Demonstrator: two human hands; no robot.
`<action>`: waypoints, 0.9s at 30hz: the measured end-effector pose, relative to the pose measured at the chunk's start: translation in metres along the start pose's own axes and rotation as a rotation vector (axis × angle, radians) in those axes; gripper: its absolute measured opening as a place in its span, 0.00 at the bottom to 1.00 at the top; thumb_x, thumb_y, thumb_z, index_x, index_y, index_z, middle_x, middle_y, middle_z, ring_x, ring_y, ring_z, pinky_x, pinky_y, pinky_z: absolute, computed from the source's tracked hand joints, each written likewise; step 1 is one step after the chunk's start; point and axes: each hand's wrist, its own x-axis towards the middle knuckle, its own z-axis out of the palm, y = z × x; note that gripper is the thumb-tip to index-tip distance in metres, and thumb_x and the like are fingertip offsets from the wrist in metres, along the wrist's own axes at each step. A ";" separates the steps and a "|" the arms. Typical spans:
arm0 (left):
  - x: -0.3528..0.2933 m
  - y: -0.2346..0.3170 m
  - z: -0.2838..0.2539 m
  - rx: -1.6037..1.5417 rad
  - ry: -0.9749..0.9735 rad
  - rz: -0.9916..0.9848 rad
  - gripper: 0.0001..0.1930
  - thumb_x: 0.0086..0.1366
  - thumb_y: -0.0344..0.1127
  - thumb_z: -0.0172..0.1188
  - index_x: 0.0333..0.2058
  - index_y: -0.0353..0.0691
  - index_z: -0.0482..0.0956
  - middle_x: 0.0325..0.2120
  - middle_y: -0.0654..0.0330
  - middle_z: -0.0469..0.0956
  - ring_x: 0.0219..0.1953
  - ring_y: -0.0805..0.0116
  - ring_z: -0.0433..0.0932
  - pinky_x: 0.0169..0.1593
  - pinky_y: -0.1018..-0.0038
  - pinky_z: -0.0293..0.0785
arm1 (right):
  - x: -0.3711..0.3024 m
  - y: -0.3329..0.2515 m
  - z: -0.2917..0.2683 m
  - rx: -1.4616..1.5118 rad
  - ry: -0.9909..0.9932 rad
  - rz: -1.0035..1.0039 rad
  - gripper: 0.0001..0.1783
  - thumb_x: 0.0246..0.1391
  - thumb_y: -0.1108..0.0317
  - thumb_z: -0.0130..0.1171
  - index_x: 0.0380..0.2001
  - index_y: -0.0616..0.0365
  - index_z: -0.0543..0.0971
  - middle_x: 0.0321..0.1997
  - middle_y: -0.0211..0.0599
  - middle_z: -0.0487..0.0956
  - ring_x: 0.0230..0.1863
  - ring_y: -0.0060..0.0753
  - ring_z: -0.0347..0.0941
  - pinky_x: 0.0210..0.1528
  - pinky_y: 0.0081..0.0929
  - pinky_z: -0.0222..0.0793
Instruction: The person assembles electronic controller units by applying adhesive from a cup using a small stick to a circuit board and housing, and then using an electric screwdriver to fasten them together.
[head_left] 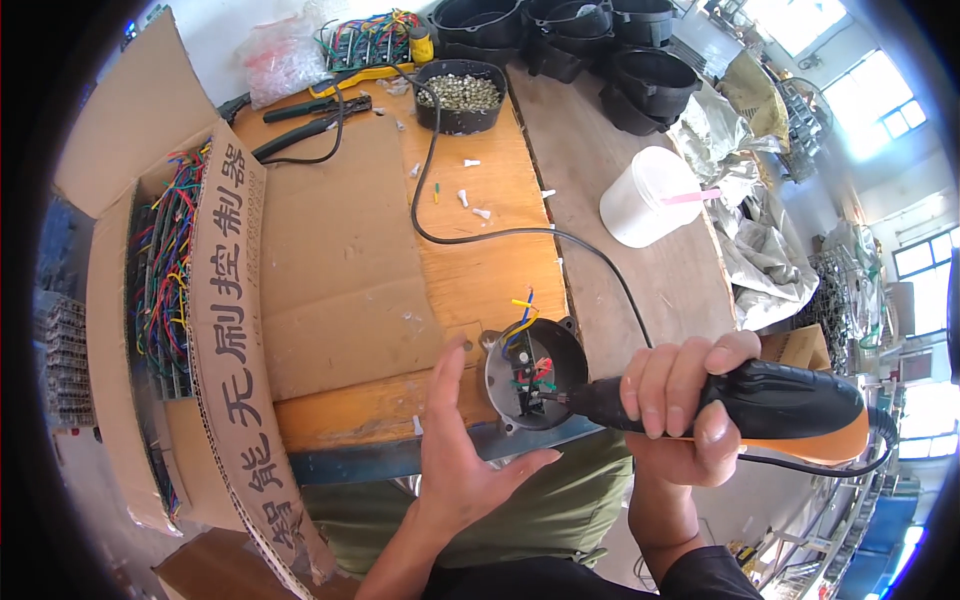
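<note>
My right hand is wrapped round a black and orange electric screwdriver, its bit pointing left into a round black housing. Inside that housing sits a small circuit board with red, green, blue and yellow wires. The bit's tip is at the board's lower part; whether it touches a screw is too small to tell. My left hand is held just left of the housing, fingers spread and thumb out, with nothing in it. The housing rests at the table's front edge.
A cardboard box of wired circuit boards stands at left, beside a flat cardboard sheet. Farther back are pliers, a tub of screws and black housings. A white bucket stands at right. The screwdriver's cord crosses the table.
</note>
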 end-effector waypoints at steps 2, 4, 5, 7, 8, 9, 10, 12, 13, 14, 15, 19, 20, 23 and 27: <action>-0.002 -0.009 0.006 -0.043 -0.007 -0.014 0.61 0.40 0.42 0.84 0.67 0.30 0.51 0.67 0.44 0.58 0.67 0.50 0.62 0.69 0.60 0.56 | 0.001 0.001 0.004 -0.040 0.002 0.082 0.24 0.51 0.57 0.71 0.43 0.52 0.68 0.22 0.29 0.70 0.26 0.29 0.69 0.34 0.31 0.68; -0.002 -0.013 0.010 -0.077 0.005 0.001 0.60 0.41 0.40 0.83 0.67 0.30 0.50 0.67 0.43 0.58 0.67 0.50 0.63 0.69 0.60 0.57 | 0.004 -0.003 0.010 -0.097 -0.006 0.173 0.23 0.50 0.57 0.71 0.41 0.53 0.69 0.23 0.31 0.72 0.28 0.30 0.70 0.37 0.31 0.69; -0.001 -0.014 0.013 -0.095 0.009 0.010 0.60 0.42 0.39 0.83 0.67 0.30 0.50 0.67 0.43 0.57 0.66 0.50 0.63 0.69 0.60 0.58 | 0.005 -0.005 0.010 -0.112 -0.015 0.229 0.20 0.49 0.59 0.71 0.37 0.55 0.71 0.25 0.34 0.74 0.30 0.31 0.72 0.40 0.33 0.71; 0.003 -0.008 0.012 -0.084 0.011 0.001 0.60 0.41 0.37 0.83 0.67 0.27 0.50 0.66 0.39 0.59 0.65 0.45 0.65 0.67 0.59 0.62 | 0.006 -0.004 0.014 -0.161 -0.044 0.281 0.17 0.50 0.65 0.69 0.38 0.57 0.73 0.27 0.33 0.76 0.32 0.26 0.73 0.40 0.27 0.71; 0.005 -0.005 0.012 -0.078 0.013 -0.002 0.60 0.41 0.36 0.83 0.66 0.26 0.49 0.65 0.37 0.60 0.64 0.43 0.67 0.66 0.58 0.63 | 0.008 -0.003 0.015 -0.225 -0.094 0.287 0.17 0.50 0.66 0.70 0.39 0.57 0.73 0.25 0.32 0.75 0.30 0.26 0.73 0.38 0.27 0.70; 0.006 -0.006 0.014 -0.092 0.026 0.007 0.59 0.42 0.36 0.82 0.66 0.27 0.50 0.65 0.37 0.60 0.64 0.43 0.67 0.65 0.58 0.64 | 0.011 -0.002 0.015 -0.289 -0.146 0.291 0.18 0.50 0.67 0.70 0.40 0.57 0.72 0.24 0.31 0.74 0.28 0.26 0.72 0.36 0.28 0.70; 0.005 -0.006 0.015 -0.104 0.041 0.015 0.59 0.43 0.36 0.82 0.67 0.27 0.50 0.65 0.37 0.61 0.63 0.43 0.68 0.65 0.58 0.65 | 0.014 -0.002 0.016 -0.343 -0.209 0.300 0.19 0.50 0.67 0.70 0.40 0.57 0.72 0.23 0.31 0.74 0.27 0.27 0.72 0.35 0.29 0.70; 0.002 -0.009 0.017 -0.071 0.058 0.031 0.58 0.44 0.35 0.81 0.67 0.28 0.50 0.64 0.38 0.62 0.62 0.43 0.69 0.63 0.59 0.67 | 0.021 -0.001 0.018 -0.415 -0.326 0.291 0.19 0.49 0.69 0.70 0.41 0.58 0.73 0.24 0.33 0.75 0.27 0.28 0.73 0.36 0.30 0.72; -0.003 -0.013 0.017 -0.024 0.058 0.035 0.57 0.45 0.35 0.81 0.67 0.28 0.50 0.64 0.38 0.63 0.62 0.43 0.70 0.63 0.59 0.68 | 0.024 0.000 0.018 -0.430 -0.378 0.279 0.19 0.48 0.71 0.70 0.41 0.58 0.73 0.25 0.34 0.76 0.29 0.28 0.74 0.38 0.29 0.72; -0.004 -0.014 0.017 0.023 0.058 0.040 0.56 0.46 0.35 0.81 0.67 0.28 0.50 0.64 0.39 0.64 0.61 0.43 0.70 0.62 0.59 0.68 | 0.025 0.003 0.018 -0.436 -0.386 0.255 0.19 0.48 0.72 0.70 0.41 0.58 0.74 0.23 0.32 0.76 0.26 0.27 0.74 0.35 0.27 0.72; -0.003 -0.015 0.018 0.016 0.062 0.037 0.55 0.46 0.34 0.80 0.67 0.29 0.51 0.62 0.40 0.66 0.61 0.44 0.71 0.61 0.60 0.69 | 0.027 0.006 0.018 -0.442 -0.395 0.231 0.18 0.47 0.72 0.71 0.41 0.57 0.74 0.21 0.30 0.77 0.23 0.26 0.73 0.32 0.25 0.71; -0.003 -0.017 0.019 -0.028 0.088 0.049 0.55 0.46 0.34 0.80 0.67 0.29 0.52 0.61 0.40 0.67 0.59 0.45 0.74 0.60 0.61 0.71 | 0.026 0.004 0.019 -0.515 -0.442 0.225 0.16 0.47 0.76 0.68 0.37 0.58 0.72 0.23 0.34 0.75 0.27 0.30 0.74 0.34 0.28 0.73; -0.004 -0.018 0.020 -0.039 0.092 0.051 0.55 0.46 0.33 0.80 0.67 0.29 0.52 0.60 0.40 0.68 0.58 0.45 0.74 0.59 0.61 0.72 | 0.024 0.005 0.019 -0.521 -0.451 0.185 0.16 0.47 0.77 0.67 0.37 0.58 0.71 0.23 0.34 0.75 0.26 0.31 0.74 0.33 0.29 0.73; -0.005 -0.017 0.021 -0.011 0.093 0.036 0.54 0.46 0.32 0.80 0.66 0.27 0.52 0.58 0.40 0.70 0.57 0.46 0.76 0.58 0.62 0.73 | 0.016 0.014 0.017 -0.489 -0.490 0.034 0.15 0.46 0.82 0.64 0.33 0.59 0.69 0.20 0.35 0.73 0.23 0.33 0.73 0.29 0.31 0.73; -0.004 -0.013 0.020 0.026 0.141 0.065 0.53 0.45 0.30 0.80 0.65 0.26 0.54 0.54 0.40 0.75 0.55 0.46 0.78 0.56 0.62 0.75 | 0.008 0.014 0.015 -0.605 -0.536 0.026 0.17 0.49 0.82 0.62 0.39 0.60 0.68 0.23 0.37 0.75 0.24 0.32 0.74 0.30 0.31 0.73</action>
